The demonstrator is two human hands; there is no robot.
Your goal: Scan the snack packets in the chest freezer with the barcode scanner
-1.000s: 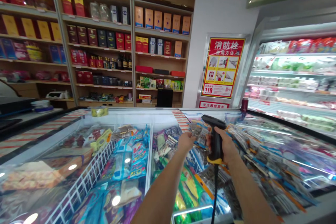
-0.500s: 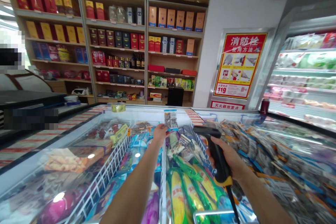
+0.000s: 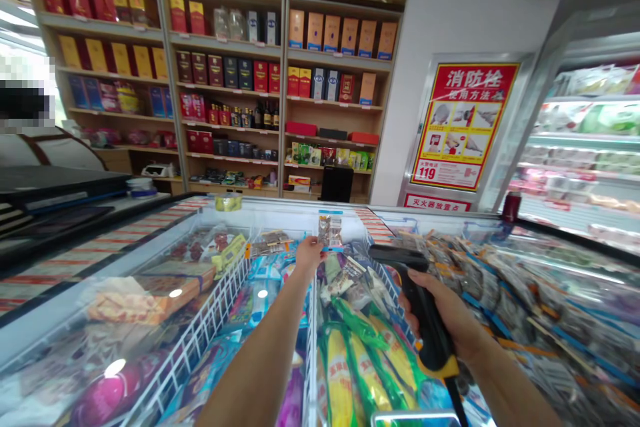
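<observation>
My left hand [image 3: 309, 255] reaches out over the chest freezer, its fingers closed on the edge of a small clear snack packet [image 3: 331, 231] with blue strips at top and bottom. The packet is upright above the bags in the freezer. In my right hand [image 3: 437, 310] is a black and yellow barcode scanner [image 3: 425, 313], gripped by its handle, its head level with the packet's lower edge and pointing left. Green-and-yellow packs of corn [image 3: 367, 367] lie below, between my arms.
White wire dividers [image 3: 220, 307] split the freezer. Many flat packets [image 3: 520, 300] are piled on the right. A yellow roll of tape [image 3: 229, 203] sits on the far rim. Behind stand shelves of boxes [image 3: 230, 73]; at the left edge is a person [image 3: 60, 147], partly blurred.
The packet has turned slightly and shifted right with my left hand. My right hand and the scanner have moved slightly right and down. The whole view has shifted a little.
</observation>
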